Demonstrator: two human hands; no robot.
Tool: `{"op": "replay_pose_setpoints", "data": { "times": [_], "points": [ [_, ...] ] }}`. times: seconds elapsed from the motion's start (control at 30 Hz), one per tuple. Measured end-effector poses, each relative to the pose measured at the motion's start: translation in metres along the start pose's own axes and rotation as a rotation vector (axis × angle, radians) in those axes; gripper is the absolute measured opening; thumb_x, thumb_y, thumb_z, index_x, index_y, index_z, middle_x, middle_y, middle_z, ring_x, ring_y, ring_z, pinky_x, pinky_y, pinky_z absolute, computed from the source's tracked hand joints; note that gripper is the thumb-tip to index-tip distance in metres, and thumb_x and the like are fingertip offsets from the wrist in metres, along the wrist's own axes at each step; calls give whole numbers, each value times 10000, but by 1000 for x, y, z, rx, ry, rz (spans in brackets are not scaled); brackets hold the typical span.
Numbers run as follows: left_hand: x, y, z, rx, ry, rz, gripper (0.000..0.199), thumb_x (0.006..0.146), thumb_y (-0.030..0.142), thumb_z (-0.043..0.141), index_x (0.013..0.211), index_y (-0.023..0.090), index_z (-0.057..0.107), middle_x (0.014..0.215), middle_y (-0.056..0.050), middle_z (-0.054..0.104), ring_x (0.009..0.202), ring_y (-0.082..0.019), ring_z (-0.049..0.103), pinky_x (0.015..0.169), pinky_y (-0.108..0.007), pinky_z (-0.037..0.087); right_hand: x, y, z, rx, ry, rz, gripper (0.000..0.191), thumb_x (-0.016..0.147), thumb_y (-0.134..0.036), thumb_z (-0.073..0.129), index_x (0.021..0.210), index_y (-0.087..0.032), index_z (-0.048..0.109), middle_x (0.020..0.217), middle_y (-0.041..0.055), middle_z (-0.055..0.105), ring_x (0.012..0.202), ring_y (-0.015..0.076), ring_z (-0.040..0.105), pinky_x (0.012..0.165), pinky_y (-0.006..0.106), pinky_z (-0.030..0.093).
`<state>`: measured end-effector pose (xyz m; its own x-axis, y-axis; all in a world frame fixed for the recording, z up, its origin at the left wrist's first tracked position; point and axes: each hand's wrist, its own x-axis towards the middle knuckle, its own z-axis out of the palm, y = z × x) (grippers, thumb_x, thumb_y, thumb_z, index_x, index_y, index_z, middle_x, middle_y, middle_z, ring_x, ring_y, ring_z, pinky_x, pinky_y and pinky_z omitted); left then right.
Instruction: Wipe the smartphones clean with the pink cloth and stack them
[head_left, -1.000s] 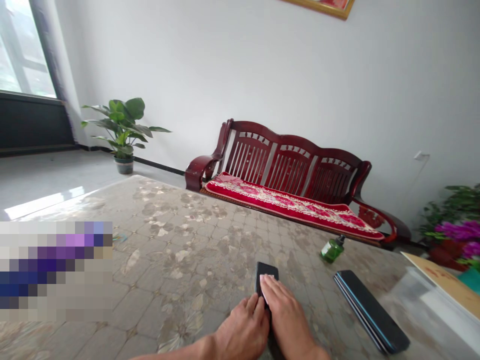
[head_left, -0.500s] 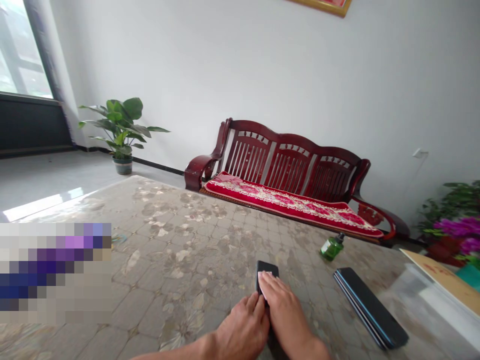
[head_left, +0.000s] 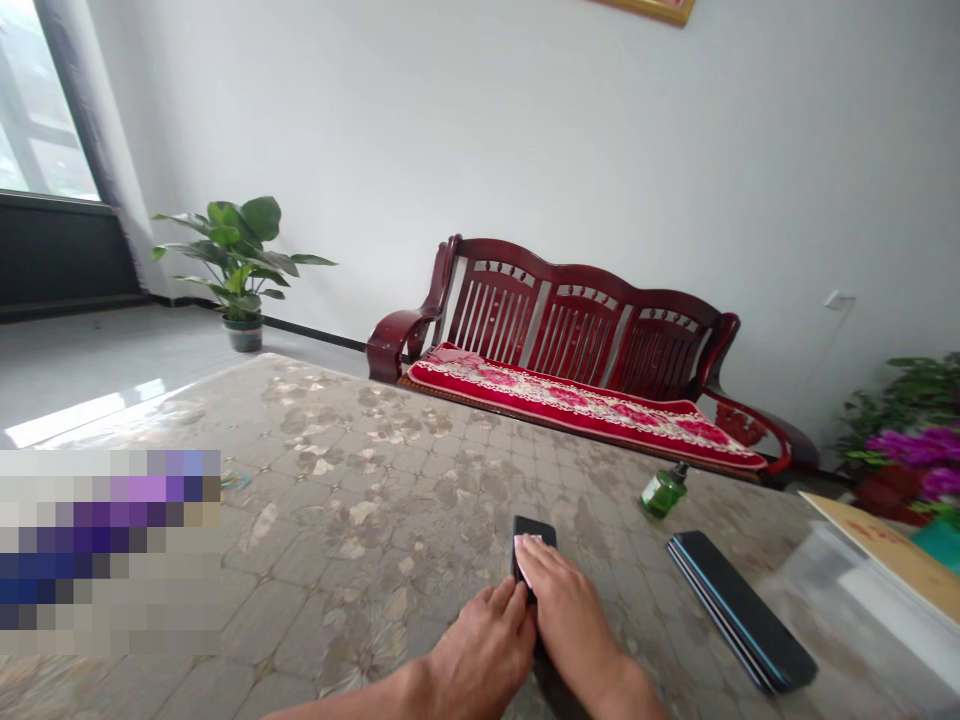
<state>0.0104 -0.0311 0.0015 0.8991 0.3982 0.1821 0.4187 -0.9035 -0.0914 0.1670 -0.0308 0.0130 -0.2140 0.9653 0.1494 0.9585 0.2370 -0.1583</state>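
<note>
A flat black device that looks like a phone (head_left: 534, 524) lies on the patterned tablecloth (head_left: 315, 520), with its near part hidden beneath my hands. My left hand (head_left: 480, 640) holds it by the left edge, fingers bent and pressed together. Across its top lies my right hand (head_left: 566, 605), fingers closed together over a small pale pink cloth (head_left: 523, 560); most of the cloth is covered. To the right rests a stack of dark phones (head_left: 742, 612). Beyond it stands a small green pump bottle (head_left: 664, 492) with a black top.
A clear plastic box (head_left: 847, 570) with a tan sheet (head_left: 889, 555) stands at the right edge, near purple flowers (head_left: 907, 450). Behind the table is a dark red wooden bench (head_left: 577, 320). A potted plant (head_left: 244, 270) stands on the floor. A blurred patch covers the left.
My right hand has shifted very slightly on the phone, the pink cloth still under its fingers. My left hand keeps its hold. The view has tilted a little.
</note>
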Motion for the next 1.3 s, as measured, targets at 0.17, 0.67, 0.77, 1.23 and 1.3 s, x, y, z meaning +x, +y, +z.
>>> {"op": "replay_pose_setpoints", "data": {
  "times": [0.17, 0.67, 0.77, 1.23, 1.3],
  "points": [
    [-1, 1, 8, -26, 29, -13, 325, 949, 264, 462, 1164, 69, 608, 1206, -171, 614, 1184, -303, 516, 980, -411, 454, -1, 8, 3, 22, 41, -14, 603, 797, 14, 371, 1335, -175, 567, 1376, 81, 558, 1267, 202, 526, 1109, 376, 379],
    [10, -9, 16, -120, 99, -149, 309, 973, 311, 498, 1198, 124, 593, 1242, -138, 626, 1185, -261, 551, 1030, -402, 416, -10, 27, 4, 46, 86, -41, 612, 801, 17, 347, 1349, -165, 551, 1384, 88, 551, 1281, 196, 511, 1109, 372, 380],
    [14, -14, 16, -126, 93, -201, 323, 948, 291, 537, 1221, 122, 577, 1268, -135, 616, 1204, -261, 548, 1042, -395, 418, 16, 32, 4, 62, 76, -2, 581, 815, 10, 362, 1332, -157, 567, 1373, 111, 557, 1269, 197, 523, 1111, 372, 373],
    [13, -69, -4, -328, 85, 41, 322, 923, 388, 583, 1185, 202, 613, 1331, -104, 572, 1303, -250, 470, 1107, -407, 359, 12, 32, 10, 76, 121, -89, 606, 804, 16, 360, 1353, -161, 548, 1374, 95, 560, 1287, 201, 504, 1111, 363, 379],
    [12, -71, -3, -383, 87, 12, 345, 936, 381, 566, 1239, 220, 597, 1365, -98, 554, 1320, -242, 459, 1117, -401, 350, 24, 36, 11, 60, 113, -49, 610, 802, 28, 357, 1349, -157, 550, 1374, 102, 558, 1288, 206, 503, 1118, 378, 368]
  ]
}}
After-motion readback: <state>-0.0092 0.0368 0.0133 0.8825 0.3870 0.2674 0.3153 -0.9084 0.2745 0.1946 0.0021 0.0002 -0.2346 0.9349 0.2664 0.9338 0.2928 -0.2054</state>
